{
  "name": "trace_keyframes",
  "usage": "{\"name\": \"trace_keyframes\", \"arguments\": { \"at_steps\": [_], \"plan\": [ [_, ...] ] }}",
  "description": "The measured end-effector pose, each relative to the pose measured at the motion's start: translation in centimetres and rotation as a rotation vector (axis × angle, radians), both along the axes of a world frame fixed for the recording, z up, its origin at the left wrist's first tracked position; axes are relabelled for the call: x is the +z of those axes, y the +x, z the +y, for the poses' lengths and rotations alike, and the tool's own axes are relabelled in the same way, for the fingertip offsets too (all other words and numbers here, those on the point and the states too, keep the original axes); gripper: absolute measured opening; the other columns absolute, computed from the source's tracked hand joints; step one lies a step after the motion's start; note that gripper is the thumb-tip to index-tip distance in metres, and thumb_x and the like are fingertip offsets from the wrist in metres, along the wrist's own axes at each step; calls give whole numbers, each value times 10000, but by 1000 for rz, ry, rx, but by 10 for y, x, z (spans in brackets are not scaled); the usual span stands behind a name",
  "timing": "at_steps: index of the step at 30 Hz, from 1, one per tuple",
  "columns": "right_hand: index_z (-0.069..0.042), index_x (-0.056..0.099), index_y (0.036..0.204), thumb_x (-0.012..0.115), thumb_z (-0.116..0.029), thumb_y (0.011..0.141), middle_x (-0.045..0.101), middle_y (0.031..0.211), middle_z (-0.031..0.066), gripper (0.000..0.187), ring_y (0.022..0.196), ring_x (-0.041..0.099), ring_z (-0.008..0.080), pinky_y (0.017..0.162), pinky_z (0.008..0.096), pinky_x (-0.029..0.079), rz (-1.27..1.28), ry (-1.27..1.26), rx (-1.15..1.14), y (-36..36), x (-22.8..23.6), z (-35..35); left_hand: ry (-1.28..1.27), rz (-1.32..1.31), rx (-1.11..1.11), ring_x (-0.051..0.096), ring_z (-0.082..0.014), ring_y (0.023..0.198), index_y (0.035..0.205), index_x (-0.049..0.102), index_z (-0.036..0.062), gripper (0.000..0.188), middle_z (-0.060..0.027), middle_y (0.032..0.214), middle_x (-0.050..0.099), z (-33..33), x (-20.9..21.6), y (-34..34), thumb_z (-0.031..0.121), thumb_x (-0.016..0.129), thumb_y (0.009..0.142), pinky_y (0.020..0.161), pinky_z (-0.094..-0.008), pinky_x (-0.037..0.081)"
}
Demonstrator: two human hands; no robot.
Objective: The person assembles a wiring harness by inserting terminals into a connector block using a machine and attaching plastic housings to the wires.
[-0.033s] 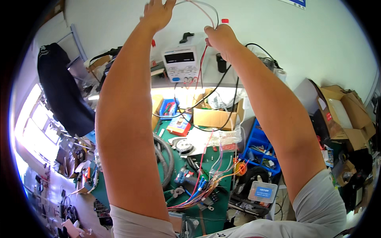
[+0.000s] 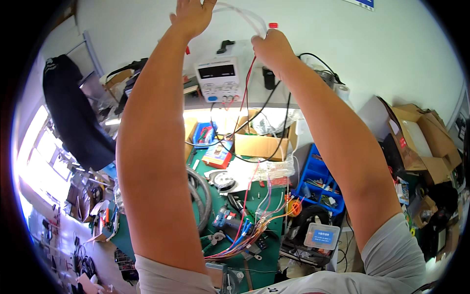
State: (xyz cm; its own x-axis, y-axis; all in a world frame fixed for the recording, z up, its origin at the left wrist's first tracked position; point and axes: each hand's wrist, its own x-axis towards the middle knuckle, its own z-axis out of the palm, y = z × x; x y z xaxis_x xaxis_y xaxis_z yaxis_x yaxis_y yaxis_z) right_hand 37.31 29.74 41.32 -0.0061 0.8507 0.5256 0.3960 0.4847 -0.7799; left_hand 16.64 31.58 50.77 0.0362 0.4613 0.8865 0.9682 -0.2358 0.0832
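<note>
High in front of me, my right hand [image 2: 273, 46] is closed around a pair of thin red and black leads [image 2: 250, 68]. Below that fist they hang toward the front terminals of a white bench power supply [image 2: 219, 81]. Above it, the leads arc left, smeared by motion, to the thumb side of my left hand [image 2: 193, 18]. That hand is raised at the upper edge, its fingertips partly cut off, and it seems to pinch the lead ends. A thicker black cable [image 2: 264, 159] hangs in a loop below the shelf.
The green bench mat [image 2: 267, 277] carries a bundle of coloured wires [image 2: 240, 252], pliers [image 2: 214, 238] and a grey hose [image 2: 205, 196]. A cardboard box [image 2: 259, 147] stands under the shelf [image 2: 293, 100]. Blue compartment trays [image 2: 313, 176] and a clear lidded box [image 2: 322, 236] are to the right.
My view has shifted slightly, so the power supply and bench sit a little further left. The leads between my hands have moved and are now blurred.
</note>
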Motion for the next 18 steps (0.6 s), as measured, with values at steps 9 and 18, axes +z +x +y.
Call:
{"name": "trace_keyframes", "arguments": {
  "at_steps": [9, 18],
  "plan": [
    [37, 569, 1277, 549, -109, 981, 709, 1021, 145, 331, 962, 693, 182, 812, 288, 525, -54, -10, 268, 155, -174, -162, -359, -20, -353, 662, -301, 1053, 1235, 654, 45, 494, -157, 1202, 680, -171, -165, 30, 445, 619, 947, 954, -356, 472],
    [33, 581, 1270, 526, -115, 1008, 668, 1142, 109, 306, 1034, 661, 172, 869, 286, 511, 183, -641, 278, 187, -305, -296, -768, -625, -174, 589, -117, 853, 1205, 665, 12, 379, -63, 925, 686, -308, -326, 53, 312, 636, 974, 806, -283, 479]
  ]
}}
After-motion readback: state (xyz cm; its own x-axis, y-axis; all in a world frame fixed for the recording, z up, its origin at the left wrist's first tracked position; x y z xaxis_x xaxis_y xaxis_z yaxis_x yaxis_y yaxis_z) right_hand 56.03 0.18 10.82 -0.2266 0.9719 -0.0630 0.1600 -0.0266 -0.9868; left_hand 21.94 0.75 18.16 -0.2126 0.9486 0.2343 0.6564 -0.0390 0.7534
